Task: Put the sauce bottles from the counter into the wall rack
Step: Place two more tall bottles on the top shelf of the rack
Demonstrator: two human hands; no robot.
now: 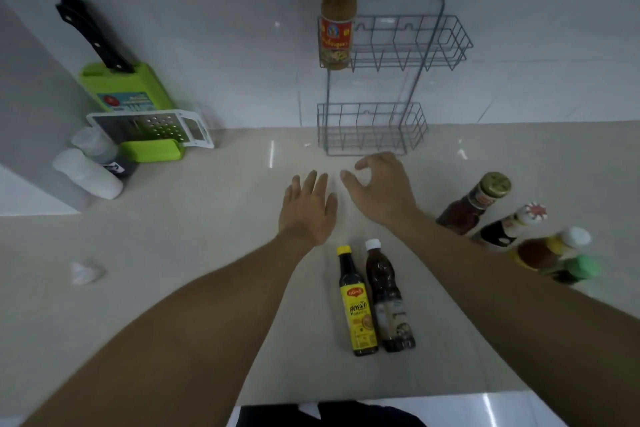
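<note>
bottle (pixel 337 10) top cut off in rack (pixel 412 45).

Pretty sure I'm looking down at a home kitchen: pale worktop (pixel 214 218) against a white tiled wall (pixel 207 28), a knife (pixel 95 35) in a green block (pixel 131 87) and a grater (pixel 152 126) near the back left corner, a wire rack (pixel 391 87) on the wall, sauce bottles (pixel 502 229) along the right edge.
</note>
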